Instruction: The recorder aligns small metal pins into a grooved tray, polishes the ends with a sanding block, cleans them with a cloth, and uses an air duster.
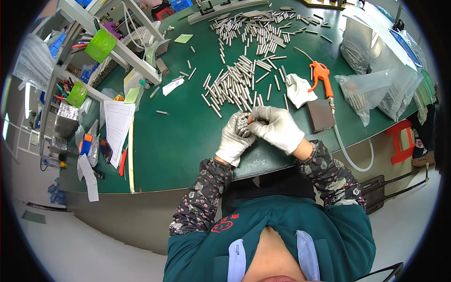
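Note:
My left hand (233, 142), in a white glove, is wrapped round a bundle of short metal pins (242, 125) near the table's front edge. The bundle's ends face up. Right beside it, my right hand (277, 128) has its fingers bent together at the bundle's edge, with bare fingertips poking from the white glove. What those fingertips pinch is too hidden to tell. Just beyond both hands lies a loose heap of the same metal pins (230, 85) on the green table (174, 155). A larger spread of pins (263, 33) covers the far side.
To the right lie a white cloth (299, 90), an orange air gun (321, 77) with its hose and a brown block (320, 115). Clear bags of pins (357, 96) stand farther right. On the left are a paper sheet (116, 129), red-handled tool (123, 162) and a white rack (134, 51).

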A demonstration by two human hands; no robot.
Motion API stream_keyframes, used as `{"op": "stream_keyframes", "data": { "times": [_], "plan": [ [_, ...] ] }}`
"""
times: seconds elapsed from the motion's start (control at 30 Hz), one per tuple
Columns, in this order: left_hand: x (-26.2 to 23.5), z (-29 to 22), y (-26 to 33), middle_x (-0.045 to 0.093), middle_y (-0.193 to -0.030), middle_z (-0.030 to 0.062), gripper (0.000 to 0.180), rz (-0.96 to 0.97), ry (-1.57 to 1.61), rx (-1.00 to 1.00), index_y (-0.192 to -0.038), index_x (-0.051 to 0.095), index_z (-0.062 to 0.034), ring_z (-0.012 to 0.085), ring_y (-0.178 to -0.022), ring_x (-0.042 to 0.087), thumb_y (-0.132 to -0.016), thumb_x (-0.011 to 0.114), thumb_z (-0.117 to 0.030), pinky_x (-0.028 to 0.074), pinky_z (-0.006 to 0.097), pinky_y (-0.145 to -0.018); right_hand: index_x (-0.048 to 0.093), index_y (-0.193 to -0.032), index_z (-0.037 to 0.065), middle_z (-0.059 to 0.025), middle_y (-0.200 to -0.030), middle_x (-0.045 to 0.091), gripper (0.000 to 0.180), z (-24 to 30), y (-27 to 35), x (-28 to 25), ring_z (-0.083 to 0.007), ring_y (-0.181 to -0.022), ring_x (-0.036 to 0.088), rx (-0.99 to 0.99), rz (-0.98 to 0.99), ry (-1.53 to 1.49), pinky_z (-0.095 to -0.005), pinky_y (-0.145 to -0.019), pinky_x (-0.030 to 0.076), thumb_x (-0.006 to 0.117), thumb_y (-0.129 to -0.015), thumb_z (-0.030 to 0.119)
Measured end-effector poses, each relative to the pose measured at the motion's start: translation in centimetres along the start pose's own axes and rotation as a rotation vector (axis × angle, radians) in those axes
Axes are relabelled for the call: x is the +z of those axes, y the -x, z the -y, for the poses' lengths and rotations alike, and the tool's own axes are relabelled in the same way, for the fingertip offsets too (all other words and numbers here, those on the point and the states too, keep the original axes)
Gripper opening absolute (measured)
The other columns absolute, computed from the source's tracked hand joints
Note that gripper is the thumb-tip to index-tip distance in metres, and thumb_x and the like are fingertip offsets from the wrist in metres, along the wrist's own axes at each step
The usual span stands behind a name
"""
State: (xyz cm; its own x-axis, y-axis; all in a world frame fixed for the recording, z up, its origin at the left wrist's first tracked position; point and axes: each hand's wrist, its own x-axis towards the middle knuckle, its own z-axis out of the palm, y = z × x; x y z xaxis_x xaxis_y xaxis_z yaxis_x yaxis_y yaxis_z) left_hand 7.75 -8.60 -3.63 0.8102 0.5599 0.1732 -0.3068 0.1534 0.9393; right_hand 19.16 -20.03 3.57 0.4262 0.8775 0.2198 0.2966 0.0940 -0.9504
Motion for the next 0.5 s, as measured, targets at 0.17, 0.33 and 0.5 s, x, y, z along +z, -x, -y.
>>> {"op": "stream_keyframes", "data": {
  "times": [0.17,0.33,0.5],
  "plan": [
    [-0.7,0.5,-0.4,0.059,-0.105,0.0019,0.053,0.112,-0.029,0.074,-0.115,0.048,-0.0034,0.0113,-0.095,0.059,-0.071,0.079,-0.007,0.050,0.026,-0.085,0.064,-0.085,0.009,-0.0102,-0.074,0.061,0.013,1.9,0.7,0.9,-0.0284,-0.066,0.061,-0.251,-0.094,0.508,-0.0358,-0.061,0.049,0.066,-0.075,0.018],
    [-0.3,0.7,-0.4,0.060,-0.103,0.0011,0.055,0.067,-0.013,0.107,-0.114,0.049,-0.0034,0.0093,-0.093,0.058,-0.070,0.081,-0.012,0.049,0.024,-0.084,0.059,-0.078,0.010,-0.0089,-0.070,0.060,0.014,1.7,0.6,1.7,-0.0303,-0.066,0.060,-0.350,-0.122,0.685,-0.0412,-0.058,0.047,0.062,-0.077,0.023],
    [-0.6,1.4,-0.5,0.060,-0.103,0.0010,0.052,-0.039,-0.080,0.019,-0.115,0.049,-0.0026,0.0087,-0.092,0.058,-0.073,0.079,-0.012,0.049,0.024,-0.083,0.057,-0.077,0.009,-0.0098,-0.069,0.060,0.015,2.0,0.5,2.3,-0.0302,-0.065,0.061,-0.300,-0.135,0.789,-0.0417,-0.058,0.047,0.061,-0.078,0.023]
  ]
}}
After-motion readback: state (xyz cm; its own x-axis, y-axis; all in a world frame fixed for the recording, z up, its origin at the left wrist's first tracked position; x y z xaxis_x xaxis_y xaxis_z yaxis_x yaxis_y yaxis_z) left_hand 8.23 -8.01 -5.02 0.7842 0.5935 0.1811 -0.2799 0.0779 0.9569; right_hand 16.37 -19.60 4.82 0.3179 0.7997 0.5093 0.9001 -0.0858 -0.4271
